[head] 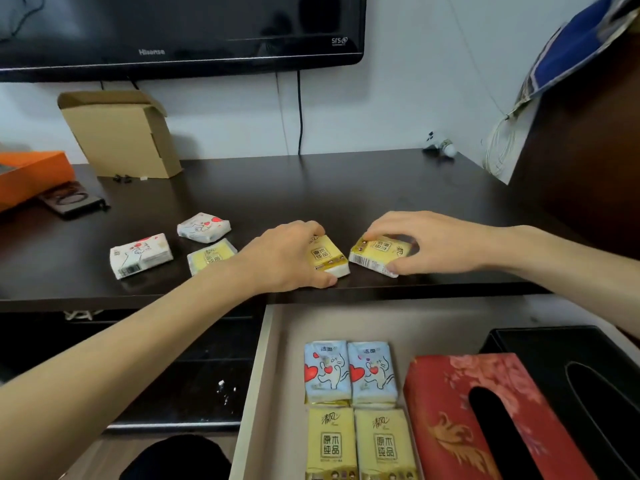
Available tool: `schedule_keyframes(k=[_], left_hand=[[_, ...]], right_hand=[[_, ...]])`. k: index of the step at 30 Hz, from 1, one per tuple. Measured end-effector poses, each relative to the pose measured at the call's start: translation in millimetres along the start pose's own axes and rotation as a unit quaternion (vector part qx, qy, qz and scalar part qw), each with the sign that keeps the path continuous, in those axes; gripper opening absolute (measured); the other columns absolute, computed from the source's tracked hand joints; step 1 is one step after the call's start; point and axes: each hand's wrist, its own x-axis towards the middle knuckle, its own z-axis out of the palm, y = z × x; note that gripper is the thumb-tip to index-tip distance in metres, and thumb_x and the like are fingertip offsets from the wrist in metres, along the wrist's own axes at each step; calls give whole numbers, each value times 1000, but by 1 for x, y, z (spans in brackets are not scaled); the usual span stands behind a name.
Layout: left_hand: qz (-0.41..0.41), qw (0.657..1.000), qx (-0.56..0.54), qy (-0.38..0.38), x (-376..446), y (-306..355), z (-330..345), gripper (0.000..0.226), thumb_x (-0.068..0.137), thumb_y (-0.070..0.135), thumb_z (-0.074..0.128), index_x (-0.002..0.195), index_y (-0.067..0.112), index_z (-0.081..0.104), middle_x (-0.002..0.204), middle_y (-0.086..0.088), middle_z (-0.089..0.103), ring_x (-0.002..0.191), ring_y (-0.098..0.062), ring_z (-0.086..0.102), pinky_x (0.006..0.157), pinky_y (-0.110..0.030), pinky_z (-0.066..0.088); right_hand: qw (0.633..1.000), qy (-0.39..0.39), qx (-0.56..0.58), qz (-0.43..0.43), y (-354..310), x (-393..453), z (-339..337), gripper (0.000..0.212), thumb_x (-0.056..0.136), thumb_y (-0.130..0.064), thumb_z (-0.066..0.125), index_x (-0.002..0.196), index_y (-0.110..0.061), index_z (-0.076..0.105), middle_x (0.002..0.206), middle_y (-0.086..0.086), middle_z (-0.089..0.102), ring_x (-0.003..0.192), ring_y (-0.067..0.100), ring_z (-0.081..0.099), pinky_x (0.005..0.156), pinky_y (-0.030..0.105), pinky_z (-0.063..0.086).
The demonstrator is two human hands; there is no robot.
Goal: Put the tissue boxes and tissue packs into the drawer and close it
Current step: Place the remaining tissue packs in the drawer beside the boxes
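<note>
Left hand (289, 256): on the dark tabletop (346, 188) near its front edge, fingers curled round a yellow tissue pack (327, 256), thumb at the pack's near corner; gripping it, pack still resting on the table.
Right hand (429, 242): just right of the left hand, fingers over the top and thumb under the near edge of a second yellow pack (375, 252); closed on it, pack tilted, barcode end toward the camera.
Two held packs: side by side, near each other, not clearly touching.
Loose packs on table: left of the left hand, three more: a white heart-print pack (140, 256), a second white heart-print pack (204, 227) behind it to the right, a pale yellow pack (211, 255) partly behind the left wrist.
Drawer (258, 375): pulled open below the tabletop, right side of view.
In drawer: two blue heart-print packs (349, 372) side by side, two yellow packs (356, 445) just in front of them, a red floral tissue box (446, 410) to their right, a black tissue box (588, 368) beside that at the far right.
Background: cardboard box (119, 133) leaning at the wall, orange box (31, 174) at far left, TV (173, 29) above.
</note>
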Motion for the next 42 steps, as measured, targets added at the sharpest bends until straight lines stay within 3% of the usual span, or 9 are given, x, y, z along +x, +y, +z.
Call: schedule_keyframes(k=[5,8,10,13,22,30,34,38,42], left_hand=[[3,999,-43,3,-1,3,0,88,71,57,79,144,26,41,140,3,54,122,-17,53,96,-36,48],[0,999,-43,3,-4,5,-2,90,71,57,79,146,24,40,142,3,52,124,-17,52,98,-37,47],[-5,999,-46,-5,-6,4,-5,86,73,52,79,145,25,41,142,2,53,124,-18,53,99,-39,48],[-3,998,-66,-11,-11,5,-8,80,74,45,81,142,26,43,139,3,55,122,-17,54,97,-39,50],[58,988,-144,9,-73,10,6,86,72,34,85,143,40,36,135,25,47,114,8,48,75,0,44],[78,983,-163,-1,-121,22,16,91,64,45,87,140,48,37,129,29,53,121,10,47,89,-7,41],[79,986,-147,-22,-143,22,28,90,59,55,83,136,53,36,123,31,51,119,10,44,93,-15,40],[94,988,-115,-49,-160,23,38,84,60,63,77,132,56,34,120,34,46,119,8,43,90,-16,44],[107,988,-103,-50,-168,24,45,87,65,58,81,139,48,36,123,34,46,122,3,42,101,-27,44]], right_hand=[[994,10,-101,35,-11,-9,5,81,82,-83,48,147,-35,47,153,-16,34,129,14,49,102,43,45],[1000,-14,-17,10,-12,-11,5,79,86,-69,64,151,-28,44,146,-11,44,122,3,49,102,29,43],[999,-13,36,16,-12,-14,3,73,87,-46,76,150,-27,47,119,-14,57,97,-10,53,80,10,41],[995,32,84,31,-11,-18,5,73,83,-30,83,148,-27,51,91,-15,58,82,0,58,72,12,44],[989,70,132,-21,-45,-71,24,81,71,-47,84,140,-46,41,122,-31,56,97,2,64,70,17,54],[996,57,71,-16,-76,-100,38,74,64,-68,77,129,-48,49,111,-31,52,99,-4,57,68,21,47],[998,37,41,-16,-90,-119,58,72,62,-79,70,124,-48,51,107,-30,52,106,-3,48,77,26,49],[1000,24,7,-13,-101,-128,72,73,66,-76,70,128,-43,49,108,-26,50,104,0,42,81,29,49],[1000,13,0,-11,-107,-132,75,80,69,-73,71,137,-44,40,117,-28,45,109,-2,39,85,28,46]])
